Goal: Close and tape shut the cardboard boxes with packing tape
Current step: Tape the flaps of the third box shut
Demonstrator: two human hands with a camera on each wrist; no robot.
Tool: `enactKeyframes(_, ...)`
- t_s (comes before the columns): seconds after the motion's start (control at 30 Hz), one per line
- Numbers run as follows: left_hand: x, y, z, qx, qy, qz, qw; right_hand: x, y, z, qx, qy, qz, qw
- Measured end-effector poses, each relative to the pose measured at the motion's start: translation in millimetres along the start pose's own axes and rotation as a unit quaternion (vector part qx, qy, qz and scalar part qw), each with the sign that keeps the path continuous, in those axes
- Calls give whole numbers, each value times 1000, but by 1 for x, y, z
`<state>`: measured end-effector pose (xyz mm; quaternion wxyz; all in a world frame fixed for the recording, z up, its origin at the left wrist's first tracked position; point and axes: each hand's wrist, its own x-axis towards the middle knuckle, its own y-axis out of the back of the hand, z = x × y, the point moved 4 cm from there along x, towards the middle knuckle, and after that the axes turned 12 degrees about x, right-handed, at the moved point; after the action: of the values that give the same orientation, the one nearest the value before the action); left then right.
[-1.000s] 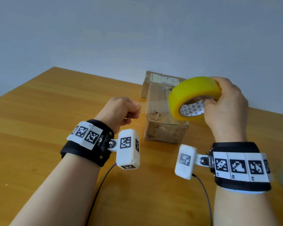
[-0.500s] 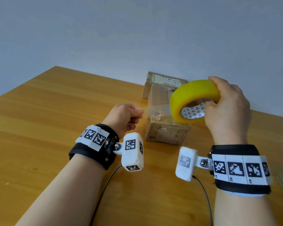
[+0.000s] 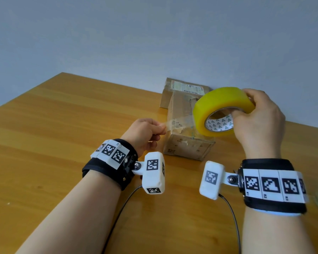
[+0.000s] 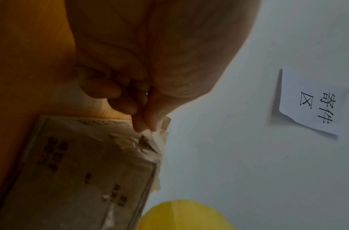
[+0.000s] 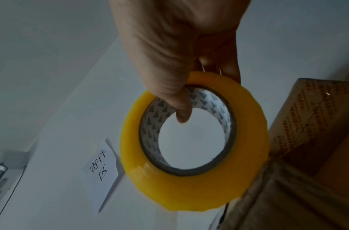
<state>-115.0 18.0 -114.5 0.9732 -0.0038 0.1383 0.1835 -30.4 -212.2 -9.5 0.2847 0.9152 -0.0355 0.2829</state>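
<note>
My right hand point(image 3: 253, 121) grips a yellow roll of packing tape point(image 3: 222, 107) point(image 5: 195, 183), thumb through its core, held in the air over the near cardboard box point(image 3: 187, 145). My left hand point(image 3: 145, 132) pinches the free end of a clear tape strip point(image 3: 178, 122) point(image 4: 159, 133) that runs from the roll leftward above the box's front edge. A second cardboard box point(image 3: 184, 88) with a white label lies behind the first, against the wall. The near box point(image 4: 75, 175) has torn old tape on its top.
Both boxes stand on a wooden table point(image 3: 53, 134) close to a grey-blue wall. A paper note point(image 4: 313, 105) point(image 5: 100, 169) with handwritten characters is stuck on the wall. Cables trail from the wrist cameras across the table's front.
My left hand has drawn away from the roll to the left, and a clear strip of tape now stretches between hand and roll. The roll stayed over the near box.
</note>
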Motion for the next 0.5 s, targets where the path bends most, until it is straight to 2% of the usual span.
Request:
enactKeyframes(0.27, 4, -7, -4, 49, -16, -8, 999, 2, -9, 4, 93, -63, -36, 993)
enactKeyframes(0.5, 6, -4, -8, 170, -23, 29, 985, 2, -8, 5, 79, -58, -38, 994)
